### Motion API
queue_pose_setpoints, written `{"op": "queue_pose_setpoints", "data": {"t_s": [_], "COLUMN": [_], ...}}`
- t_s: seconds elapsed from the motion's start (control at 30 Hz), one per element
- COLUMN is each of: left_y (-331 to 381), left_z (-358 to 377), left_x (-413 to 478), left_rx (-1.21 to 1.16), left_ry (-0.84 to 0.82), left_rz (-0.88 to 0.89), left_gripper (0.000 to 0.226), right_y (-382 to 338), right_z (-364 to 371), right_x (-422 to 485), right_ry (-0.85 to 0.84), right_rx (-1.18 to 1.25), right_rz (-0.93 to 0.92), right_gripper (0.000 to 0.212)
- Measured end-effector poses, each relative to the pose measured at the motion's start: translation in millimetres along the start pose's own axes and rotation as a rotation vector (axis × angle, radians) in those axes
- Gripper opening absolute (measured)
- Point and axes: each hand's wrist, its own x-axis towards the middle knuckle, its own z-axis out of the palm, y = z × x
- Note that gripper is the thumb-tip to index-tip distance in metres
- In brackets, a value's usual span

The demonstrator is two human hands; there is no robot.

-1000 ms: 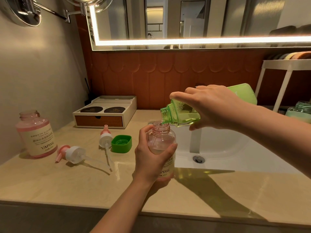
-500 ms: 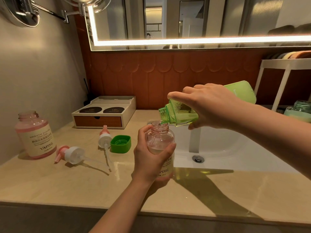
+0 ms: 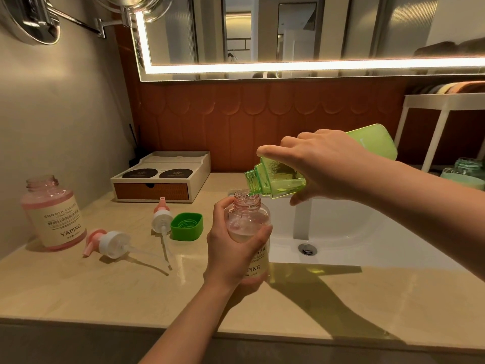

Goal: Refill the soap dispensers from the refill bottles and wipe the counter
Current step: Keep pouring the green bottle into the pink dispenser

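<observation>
My right hand [image 3: 330, 164] grips a green refill bottle [image 3: 278, 177], tilted with its open neck down over a clear pink soap dispenser [image 3: 248, 219]. A thin stream runs from the neck into the dispenser's mouth. My left hand [image 3: 228, 250] is wrapped around the dispenser, which stands upright on the beige counter [image 3: 105, 292] beside the sink. A second pink dispenser [image 3: 53, 214], open and full of pink liquid, stands at the far left. Two pink-and-white pump heads [image 3: 109, 241] [image 3: 162, 216] lie on the counter, next to a green cap [image 3: 186, 226].
A white sink basin [image 3: 341, 232] with a drain [image 3: 307, 249] lies right of the dispenser. A white tray box [image 3: 160, 177] sits at the back wall. Green jars [image 3: 464, 172] and a white rack [image 3: 441, 106] stand far right. A lit mirror hangs above.
The green bottle's base has tipped slightly higher while the pour goes on. Both hands stay in nearly the same place.
</observation>
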Motion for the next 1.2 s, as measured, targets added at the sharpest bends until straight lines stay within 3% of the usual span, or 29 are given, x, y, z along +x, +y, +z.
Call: {"op": "queue_pose_setpoints", "data": {"t_s": [0.6, 1.0, 1.13, 1.2], "left_y": [3, 20, 22, 23], "left_z": [-1, 1, 1, 1], "left_x": [0, -4, -5, -3], "left_rx": [-0.013, -0.111, -0.188, -0.189], "left_ry": [-0.001, -0.007, 0.017, 0.019], "left_rz": [-0.048, -0.159, -0.203, -0.204], "left_gripper": [0.063, 0.089, 0.067, 0.069], "right_y": [-7, -20, -22, -22], "right_z": [-25, -36, -39, -40], "right_x": [13, 25, 27, 27], "right_ry": [-0.036, -0.028, -0.005, 0.007], "right_rx": [-0.176, -0.399, -0.465, -0.479], "right_rz": [-0.139, -0.25, -0.303, -0.333], "right_gripper": [0.088, 0.068, 0.069, 0.07]}}
